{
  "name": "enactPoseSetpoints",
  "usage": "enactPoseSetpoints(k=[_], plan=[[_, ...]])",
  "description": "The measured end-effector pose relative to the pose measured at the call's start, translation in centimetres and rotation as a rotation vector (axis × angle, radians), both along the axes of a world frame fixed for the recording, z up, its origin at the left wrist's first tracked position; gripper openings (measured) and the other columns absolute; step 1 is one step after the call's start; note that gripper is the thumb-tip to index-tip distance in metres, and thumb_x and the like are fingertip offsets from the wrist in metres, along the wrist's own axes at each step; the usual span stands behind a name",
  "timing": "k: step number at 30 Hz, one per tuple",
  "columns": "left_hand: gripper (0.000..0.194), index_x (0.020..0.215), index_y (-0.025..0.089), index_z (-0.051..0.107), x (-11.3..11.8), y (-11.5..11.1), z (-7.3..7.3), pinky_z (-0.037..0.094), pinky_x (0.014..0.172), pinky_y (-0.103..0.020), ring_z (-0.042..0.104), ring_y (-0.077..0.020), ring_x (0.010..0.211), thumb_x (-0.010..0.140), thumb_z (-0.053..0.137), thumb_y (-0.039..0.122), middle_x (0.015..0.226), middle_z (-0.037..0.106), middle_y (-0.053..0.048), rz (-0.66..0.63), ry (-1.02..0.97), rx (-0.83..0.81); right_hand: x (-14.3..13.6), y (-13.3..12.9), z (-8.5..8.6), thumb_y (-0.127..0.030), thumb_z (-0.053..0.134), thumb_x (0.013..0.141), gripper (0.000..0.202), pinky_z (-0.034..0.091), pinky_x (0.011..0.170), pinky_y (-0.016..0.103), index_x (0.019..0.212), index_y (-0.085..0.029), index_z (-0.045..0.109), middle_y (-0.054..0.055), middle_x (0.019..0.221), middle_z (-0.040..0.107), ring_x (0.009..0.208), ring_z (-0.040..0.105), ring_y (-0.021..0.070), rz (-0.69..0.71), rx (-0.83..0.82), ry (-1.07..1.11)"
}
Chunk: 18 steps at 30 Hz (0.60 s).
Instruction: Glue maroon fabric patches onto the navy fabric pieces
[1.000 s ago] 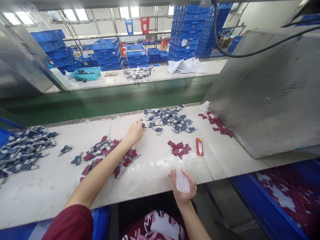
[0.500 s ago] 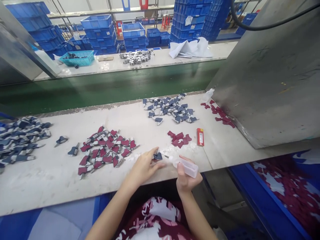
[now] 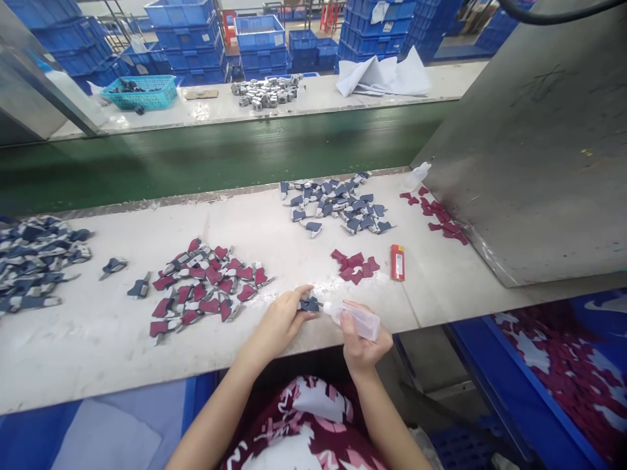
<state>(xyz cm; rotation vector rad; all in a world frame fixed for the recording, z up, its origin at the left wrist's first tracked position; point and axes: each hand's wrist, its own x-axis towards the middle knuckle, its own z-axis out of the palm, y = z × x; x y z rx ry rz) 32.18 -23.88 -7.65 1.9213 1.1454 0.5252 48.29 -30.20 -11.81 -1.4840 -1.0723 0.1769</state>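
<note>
My left hand (image 3: 280,324) pinches a small dark blue piece (image 3: 309,304) above the table's front edge. Wrapped in my right hand (image 3: 365,346) is a translucent squeeze bottle (image 3: 361,321), its thin tip pointing left and at or very near the dark piece. Just behind the hands lie loose maroon pieces (image 3: 356,266) and a red lighter (image 3: 398,262). To the left is a pile of maroon-and-grey parts (image 3: 210,282). Farther back sits a pile of blue-and-grey parts (image 3: 337,202).
More blue-and-grey parts (image 3: 39,261) lie at the far left. A metal panel (image 3: 533,156) rises on the right, beside another clear bottle (image 3: 418,175). A blue crate (image 3: 519,372) of maroon pieces stands lower right. A teal basket (image 3: 140,94) sits on the rear shelf.
The bottle in my right hand has moved left, its tip now at or very near the dark piece. My left hand keeps its hold. The view has tilted slightly downward.
</note>
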Motion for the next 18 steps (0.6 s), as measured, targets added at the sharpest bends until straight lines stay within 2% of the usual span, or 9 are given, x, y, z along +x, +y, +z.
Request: enactPoseSetpoints(k=[8,18], plan=[[0.039,0.131,0.021,0.056,-0.03,0.02,-0.04,0.053,0.097,-0.042,0.068,-0.0283,0.111,0.092,0.059,0.019,0.114,0.072,-0.012,-0.018,0.018,-0.003,-0.12,-0.04,-0.01,-0.034,0.069,0.088,0.02,0.06,0.059,0.033,0.088,-0.014,0.074,0.01,0.077,0.077,0.065,0.074,0.0243,-0.038,0.019,0.046],[0.038,0.131,0.017,0.055,0.17,-0.18,0.02,0.052,0.099,-0.043,0.067,-0.0292,0.113,0.093,0.057,0.02,0.117,0.071,-0.014,-0.003,0.02,-0.011,-0.04,-0.37,-0.31,-0.038,0.068,0.088,0.025,0.058,0.059,0.034,0.084,-0.014,0.074,0.008,0.07,0.074,0.062,0.072,0.0245,-0.094,0.015,0.038]])
